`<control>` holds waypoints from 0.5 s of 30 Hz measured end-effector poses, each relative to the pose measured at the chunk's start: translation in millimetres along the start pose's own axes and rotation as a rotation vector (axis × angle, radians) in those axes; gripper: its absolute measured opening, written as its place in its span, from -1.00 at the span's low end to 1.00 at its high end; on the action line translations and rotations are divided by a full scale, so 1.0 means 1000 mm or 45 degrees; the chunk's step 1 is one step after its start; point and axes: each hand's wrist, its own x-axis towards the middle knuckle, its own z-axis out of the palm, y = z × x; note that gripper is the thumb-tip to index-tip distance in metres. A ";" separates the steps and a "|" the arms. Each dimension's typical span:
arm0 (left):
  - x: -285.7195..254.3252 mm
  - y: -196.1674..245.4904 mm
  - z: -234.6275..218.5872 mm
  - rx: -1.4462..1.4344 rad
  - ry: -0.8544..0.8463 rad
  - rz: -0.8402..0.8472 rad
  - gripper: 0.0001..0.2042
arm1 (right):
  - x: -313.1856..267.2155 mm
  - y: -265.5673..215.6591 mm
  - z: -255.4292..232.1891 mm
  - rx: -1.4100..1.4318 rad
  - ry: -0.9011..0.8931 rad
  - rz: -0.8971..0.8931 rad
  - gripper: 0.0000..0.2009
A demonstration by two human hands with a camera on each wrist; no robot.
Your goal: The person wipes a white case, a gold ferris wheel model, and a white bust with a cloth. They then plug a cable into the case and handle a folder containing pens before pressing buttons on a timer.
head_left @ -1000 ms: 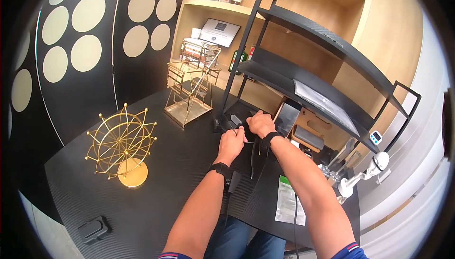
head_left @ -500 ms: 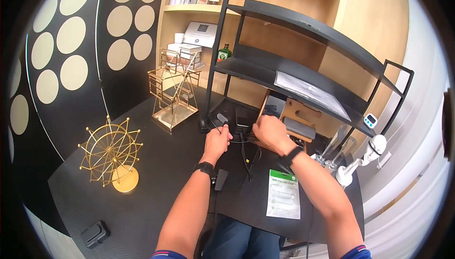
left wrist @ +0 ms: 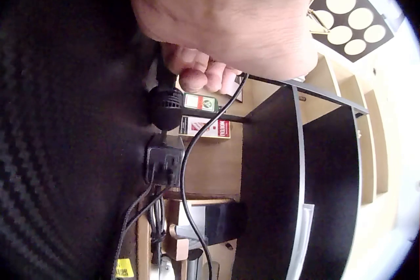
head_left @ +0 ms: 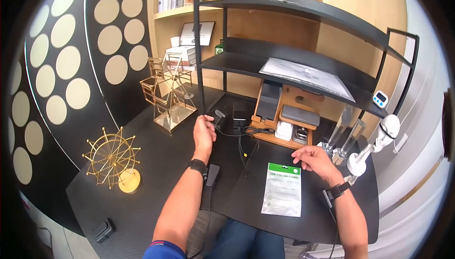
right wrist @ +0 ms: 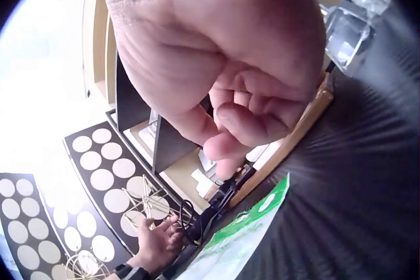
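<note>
My left hand [head_left: 204, 133] is at the left post of the black shelf rack, fingers curled round a thin black cable [left wrist: 190, 155]. From there the cable runs right to a coiled bundle [head_left: 259, 130] at the front of a wooden dock [head_left: 277, 138]. Beside the fingers stands a small dark rounded device [head_left: 220, 114] with a ribbed side. A black power block [head_left: 239, 111] with cords plugged in sits between hand and dock. My right hand [head_left: 315, 161], fingers loosely bent and holding nothing, hovers beside a green and white USB-C cable packet [head_left: 282, 192].
The black rack [head_left: 284, 69] stands over the back of the desk. To the right are crystal trophies [head_left: 348, 138] and a white lamp-like device [head_left: 369, 150]. Two gold Ferris wheel models [head_left: 111, 157] stand left. A black case [head_left: 104, 230] lies near the front left edge.
My right hand has left the cables by the dock and drawn right and toward me. The left hand has shifted left with the cable. The coiled bundle now shows uncovered at the dock.
</note>
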 end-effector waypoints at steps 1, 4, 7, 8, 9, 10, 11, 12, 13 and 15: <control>0.002 -0.003 -0.005 0.083 0.015 0.062 -0.62 | -0.001 0.001 -0.005 0.040 -0.027 -0.034 -0.82; 0.003 -0.005 -0.007 0.336 0.102 0.147 -0.73 | 0.003 0.010 -0.016 0.234 -0.041 -0.037 -0.83; 0.010 -0.014 -0.013 0.623 0.159 0.262 -0.80 | 0.005 0.021 -0.020 0.458 -0.067 -0.058 -0.80; 0.010 -0.016 -0.016 0.764 0.214 0.265 -0.80 | 0.005 0.023 -0.020 0.486 -0.086 -0.052 -0.80; 0.015 -0.023 -0.021 0.787 0.194 0.263 -0.80 | 0.005 0.025 -0.019 0.512 -0.105 -0.045 -0.80; 0.021 -0.033 -0.026 0.980 0.177 0.488 -0.75 | 0.005 0.027 -0.019 0.536 -0.151 -0.045 -0.79; 0.028 -0.043 -0.031 1.165 0.157 0.719 -0.70 | 0.005 0.030 -0.019 0.558 -0.141 -0.042 -0.79; 0.026 -0.041 -0.029 1.178 0.141 0.721 -0.70 | 0.006 0.032 -0.019 0.537 -0.176 -0.041 -0.78; 0.020 -0.034 -0.024 1.269 0.131 0.638 -0.66 | 0.006 0.033 -0.019 0.512 -0.214 -0.040 -0.78; 0.006 -0.016 -0.012 1.361 0.122 0.551 -0.61 | 0.005 0.032 -0.019 0.528 -0.222 -0.039 -0.77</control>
